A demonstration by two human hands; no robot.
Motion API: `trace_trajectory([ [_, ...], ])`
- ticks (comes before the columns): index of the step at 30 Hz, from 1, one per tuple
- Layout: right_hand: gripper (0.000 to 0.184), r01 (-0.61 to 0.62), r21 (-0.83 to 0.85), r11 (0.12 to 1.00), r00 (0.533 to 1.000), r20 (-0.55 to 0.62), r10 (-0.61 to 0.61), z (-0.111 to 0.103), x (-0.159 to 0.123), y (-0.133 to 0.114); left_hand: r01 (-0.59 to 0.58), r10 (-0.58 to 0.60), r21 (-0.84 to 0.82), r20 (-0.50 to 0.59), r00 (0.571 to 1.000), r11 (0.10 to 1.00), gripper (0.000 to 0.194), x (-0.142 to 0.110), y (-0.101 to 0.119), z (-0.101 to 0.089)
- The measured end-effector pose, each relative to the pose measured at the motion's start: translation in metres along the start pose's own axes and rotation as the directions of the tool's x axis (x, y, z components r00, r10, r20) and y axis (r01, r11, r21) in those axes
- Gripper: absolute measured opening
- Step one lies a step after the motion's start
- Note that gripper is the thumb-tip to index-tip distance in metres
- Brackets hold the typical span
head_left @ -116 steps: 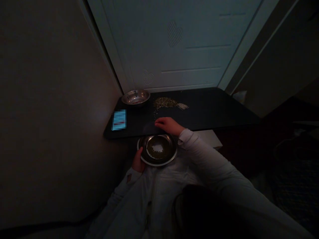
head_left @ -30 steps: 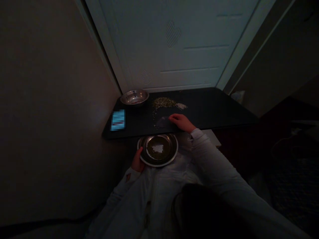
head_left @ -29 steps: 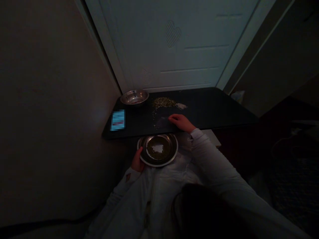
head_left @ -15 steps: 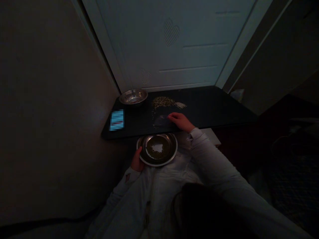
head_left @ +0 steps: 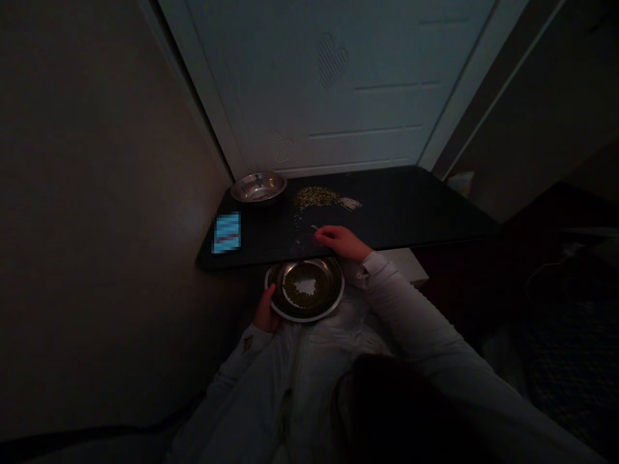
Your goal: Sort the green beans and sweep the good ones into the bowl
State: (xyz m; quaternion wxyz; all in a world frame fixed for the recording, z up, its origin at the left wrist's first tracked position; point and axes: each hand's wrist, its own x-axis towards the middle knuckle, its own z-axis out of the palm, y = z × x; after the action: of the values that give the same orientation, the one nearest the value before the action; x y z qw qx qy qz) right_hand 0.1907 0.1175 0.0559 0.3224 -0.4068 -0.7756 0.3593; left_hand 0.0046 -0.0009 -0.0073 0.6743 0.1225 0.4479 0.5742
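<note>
Silver round metal bowl (head_left: 309,319), green grains (head_left: 296,296) inside, has its rim clasped by the left hand (head_left: 265,312), below the black flat surface (head_left: 416,212)'s near edge; the right hand (head_left: 343,242)'s grip is pressed together near that edge's middle, contents unclear.

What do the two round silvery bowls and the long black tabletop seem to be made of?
Round silvery bowl on the tabletop: probably polished stainless steel, given its bright reflections.
Round silvery bowl in the left hand: likely similar metal; its rim gleams.
Long black tabletop: smooth, dull finish; wood or laminate, too dim to tell.
</note>
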Motion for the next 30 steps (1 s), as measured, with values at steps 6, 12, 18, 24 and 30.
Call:
trace_trajectory([
  [6, 0.026, -0.058, 0.111, 0.992, 0.982, -0.173, 0.077, -0.0051, -0.0022, 0.0006, -0.002, 0.002, -0.021, -0.012, 1.0, 1.0, 0.02, 0.0028, -0.0013, -0.0024],
  [12, 0.022, -0.072, 0.061, 0.996, 0.958, -0.272, 0.086, -0.0067, -0.007, -0.0003, -0.002, 0.002, -0.028, -0.023, 1.0, 1.0, 0.02, 0.0027, -0.0018, -0.0026],
  [18, 0.02, -0.087, 0.076, 0.993, 0.946, -0.308, 0.106, -0.008, -0.0066, 0.0, -0.015, 0.015, -0.013, 0.027, 1.0, 1.0, 0.02, 0.0026, -0.0027, -0.0029],
  [24, 0.02, -0.086, 0.07, 0.994, 0.942, -0.319, 0.104, -0.0076, -0.0064, 0.0026, 0.003, -0.003, -0.022, 0.015, 1.0, 1.0, 0.021, 0.0025, -0.0019, -0.0022],
  [30, 0.02, -0.085, 0.044, 0.995, 0.951, -0.295, 0.094, -0.0079, -0.0075, 0.0022, 0.004, -0.004, -0.028, -0.027, 1.0, 1.0, 0.021, 0.0013, -0.0005, 0.0004],
])
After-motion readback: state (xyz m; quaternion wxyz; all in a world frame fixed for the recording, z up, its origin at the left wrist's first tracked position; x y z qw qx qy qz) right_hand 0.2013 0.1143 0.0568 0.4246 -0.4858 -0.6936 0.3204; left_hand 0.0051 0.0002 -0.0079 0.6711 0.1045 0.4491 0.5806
